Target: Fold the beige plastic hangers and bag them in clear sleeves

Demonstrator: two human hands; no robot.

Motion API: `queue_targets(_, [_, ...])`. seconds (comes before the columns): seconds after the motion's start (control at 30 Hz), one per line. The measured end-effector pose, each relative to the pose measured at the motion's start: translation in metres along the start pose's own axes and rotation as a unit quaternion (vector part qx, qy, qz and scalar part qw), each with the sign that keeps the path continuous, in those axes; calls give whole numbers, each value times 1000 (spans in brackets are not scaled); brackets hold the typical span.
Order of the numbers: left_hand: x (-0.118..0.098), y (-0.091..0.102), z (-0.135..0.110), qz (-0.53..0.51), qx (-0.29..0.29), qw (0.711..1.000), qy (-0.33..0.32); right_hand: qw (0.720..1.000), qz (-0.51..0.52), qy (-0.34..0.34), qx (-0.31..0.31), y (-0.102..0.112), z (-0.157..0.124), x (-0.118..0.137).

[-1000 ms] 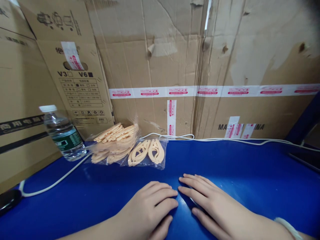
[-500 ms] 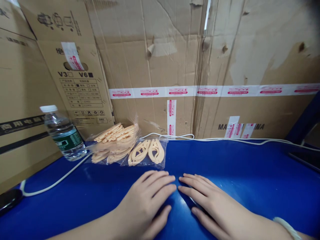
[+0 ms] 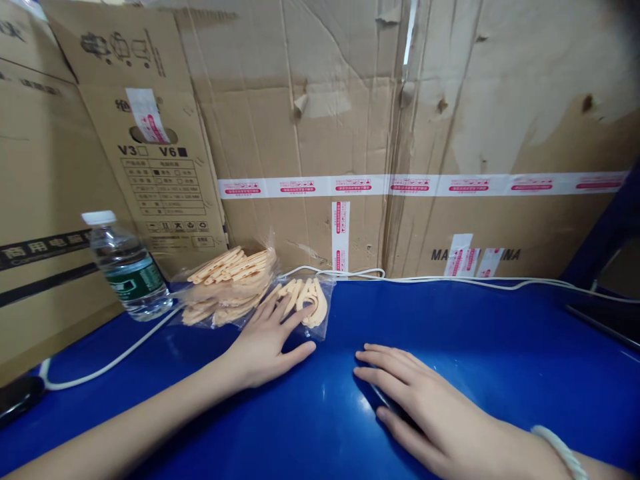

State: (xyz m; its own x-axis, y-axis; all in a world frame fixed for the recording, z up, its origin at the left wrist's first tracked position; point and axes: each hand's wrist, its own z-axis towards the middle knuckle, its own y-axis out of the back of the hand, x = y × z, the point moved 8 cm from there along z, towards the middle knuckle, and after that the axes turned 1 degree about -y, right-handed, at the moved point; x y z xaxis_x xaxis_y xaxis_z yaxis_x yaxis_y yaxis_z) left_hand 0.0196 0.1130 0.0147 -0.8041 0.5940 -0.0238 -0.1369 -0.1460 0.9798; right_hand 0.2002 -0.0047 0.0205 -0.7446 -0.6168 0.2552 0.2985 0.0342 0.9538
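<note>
- Cardboard (image 3: 280, 147) lines the bench's (image 3: 325, 433) far edge.
- Your left hand (image 3: 265, 343), spread wide, overlies beige pieces (image 3: 321, 307) pointing roughly there.
- Your right hand (image 3: 425, 397) is farther, its grip unclear.

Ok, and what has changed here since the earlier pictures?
The left hand has moved forward and to the left, away from the right hand; its spread fingers now lie over the small clear bag, with no grip visible. The right hand, water bottle and bags stayed put.

Taped cardboard sheets (image 3: 260, 133) wall the blue table (image 3: 425, 313).
</note>
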Motion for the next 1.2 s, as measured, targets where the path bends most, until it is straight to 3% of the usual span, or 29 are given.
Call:
queue_targets(0.17, [-7,1,-6,2,3,1000,-25,992,-8,-10,-129,15,-5,-12])
queue_targets(0.27, [-12,0,-9,2,16,999,-42,985,-1,-16,-171,21,-7,-20])
queue_targets(0.37, [-12,-3,-10,0,22,999,-45,983,12,-19,-183,22,-8,-23])
queue_targets(0.6, [0,-2,-5,-33,-24,999,-2,984,42,-17,-170,17,-6,-21])
queue_targets(0.83, [0,-2,-4,-36,-26,999,-12,981,46,-30,-187,26,-6,-27])
queue_targets(1.2, [-40,8,-17,-68,1,989,-130,963,73,-53,-254,50,-12,-38])
